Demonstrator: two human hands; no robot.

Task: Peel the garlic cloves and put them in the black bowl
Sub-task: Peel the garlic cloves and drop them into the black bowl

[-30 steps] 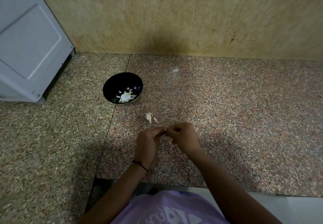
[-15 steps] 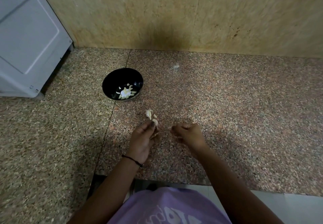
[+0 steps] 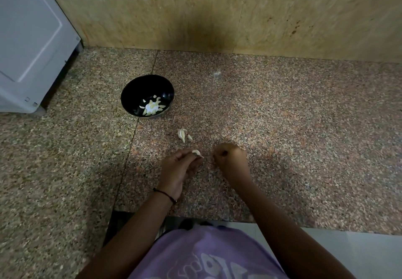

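The left hand [image 3: 180, 165] is pinching a garlic clove [image 3: 196, 153] at its fingertips, a dark band [image 3: 164, 194] circling its wrist. The right hand [image 3: 231, 159] is hovering just right of that clove, fingers curled in, not touching it.

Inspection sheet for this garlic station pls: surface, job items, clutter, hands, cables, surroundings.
Surface: speckled stone counter, with a seam running past the bowl.
Job's things: black bowl upright, peeled cloves inside; loose cloves on the counter between bowl and hands; one clove in hand.
Clutter: pale speck near the wall.
Hands: left hand pinches the clove; right hand curled, apart from it, nothing visible in it.
Cables: nothing seen.
Surroundings: tiled wall behind; grey appliance at far left.
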